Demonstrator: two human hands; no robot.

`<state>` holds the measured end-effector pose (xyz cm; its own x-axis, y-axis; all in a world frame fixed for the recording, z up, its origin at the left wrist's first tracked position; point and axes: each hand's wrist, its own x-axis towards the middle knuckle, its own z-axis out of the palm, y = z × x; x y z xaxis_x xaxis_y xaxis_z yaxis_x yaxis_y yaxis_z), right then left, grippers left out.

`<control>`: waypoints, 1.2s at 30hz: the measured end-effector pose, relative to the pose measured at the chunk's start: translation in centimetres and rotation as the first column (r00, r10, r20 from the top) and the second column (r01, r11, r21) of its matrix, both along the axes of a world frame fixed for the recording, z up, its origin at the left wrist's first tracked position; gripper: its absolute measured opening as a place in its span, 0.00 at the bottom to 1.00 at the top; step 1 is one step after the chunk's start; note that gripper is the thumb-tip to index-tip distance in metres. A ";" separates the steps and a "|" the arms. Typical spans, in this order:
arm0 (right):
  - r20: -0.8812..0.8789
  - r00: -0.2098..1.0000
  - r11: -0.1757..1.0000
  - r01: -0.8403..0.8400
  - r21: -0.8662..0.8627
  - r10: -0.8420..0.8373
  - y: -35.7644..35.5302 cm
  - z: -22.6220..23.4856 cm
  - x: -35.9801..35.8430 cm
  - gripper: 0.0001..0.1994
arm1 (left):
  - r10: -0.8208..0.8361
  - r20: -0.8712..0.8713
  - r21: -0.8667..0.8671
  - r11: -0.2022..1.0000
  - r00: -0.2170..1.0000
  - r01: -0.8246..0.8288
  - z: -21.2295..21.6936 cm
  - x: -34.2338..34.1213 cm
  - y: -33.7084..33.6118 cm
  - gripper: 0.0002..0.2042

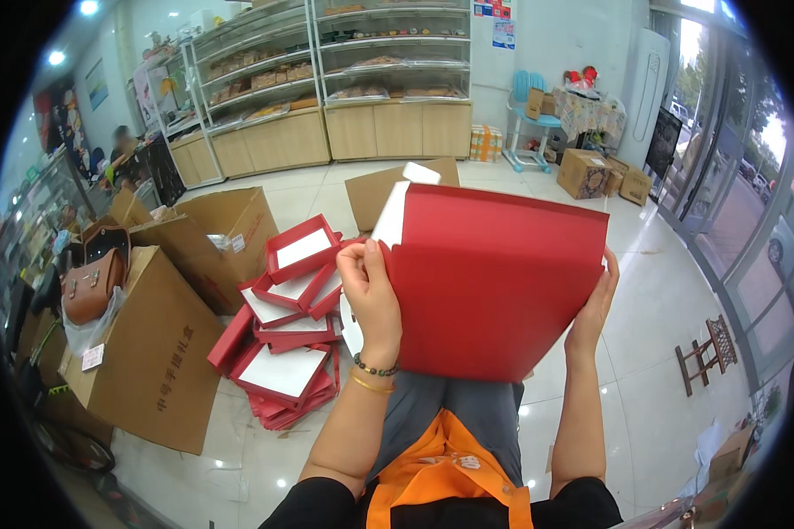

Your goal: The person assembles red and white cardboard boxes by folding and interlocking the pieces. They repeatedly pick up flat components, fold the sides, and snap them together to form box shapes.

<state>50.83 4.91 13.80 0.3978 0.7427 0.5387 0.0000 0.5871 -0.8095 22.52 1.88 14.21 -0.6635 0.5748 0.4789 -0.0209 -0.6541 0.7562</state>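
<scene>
A large red cardboard box (494, 282), its white inner side showing at the upper left, is held up tilted in front of my lap. My left hand (369, 278) pinches its left edge, thumb on the outside. My right hand (595, 304) grips the right side, with part of its fingers hidden behind the panel. Left of my left hand, red trays with white bottoms (302, 249) lie in an uneven stack, on top of flat red pieces (291, 414).
Large open cartons (154, 353) stand at the left, one with a brown handbag (94, 286) on it. Behind are goods shelves (393, 66). A small wooden stool (707, 353) stands at the right, near glass doors (732, 167). Cartons (582, 174) sit farther back.
</scene>
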 end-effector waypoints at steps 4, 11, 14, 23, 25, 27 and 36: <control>0.194 0.981 0.994 0.009 0.109 -0.030 0.0 -0.8 1.5 0.26 | -0.069 -0.268 0.029 0.996 0.961 0.079 0.5 -1.5 -1.8 0.12; 0.330 0.942 0.975 0.131 -0.180 -0.065 0.3 -3.0 3.4 0.26 | 0.102 -0.687 0.010 0.991 0.719 -0.131 0.8 -0.6 -3.6 0.22; 0.057 0.984 0.963 -0.154 -0.222 0.171 -1.0 -0.9 1.8 0.26 | -0.312 -0.501 -0.232 0.947 0.807 0.223 2.2 -1.0 -4.5 0.22; -0.043 0.906 0.873 -0.417 -0.253 0.421 -5.2 -1.3 4.3 0.26 | -0.680 -0.083 -0.413 0.688 0.728 0.596 3.9 -2.6 -8.3 0.17; 0.000 0.891 0.865 -0.441 -0.240 0.455 -7.8 -1.5 4.7 0.25 | -0.749 -0.110 -0.501 0.610 0.654 0.614 4.0 -4.0 -10.4 0.18; 0.047 0.888 0.870 -0.435 -0.233 0.456 -11.5 -1.4 5.5 0.24 | -0.784 -0.224 -0.531 0.596 0.579 0.603 4.3 -4.6 -12.6 0.18; 0.898 0.028 0.823 -0.412 -0.390 0.439 -17.8 -4.5 7.1 0.22 | -0.693 -0.716 -0.676 0.657 -0.086 0.335 -4.2 -8.4 -17.4 0.18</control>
<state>57.97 -12.87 9.27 -0.7854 0.5930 0.1775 0.4954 0.7740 -0.3943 14.13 -15.57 9.99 0.6989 0.6945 0.1709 0.4921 -0.6404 0.5896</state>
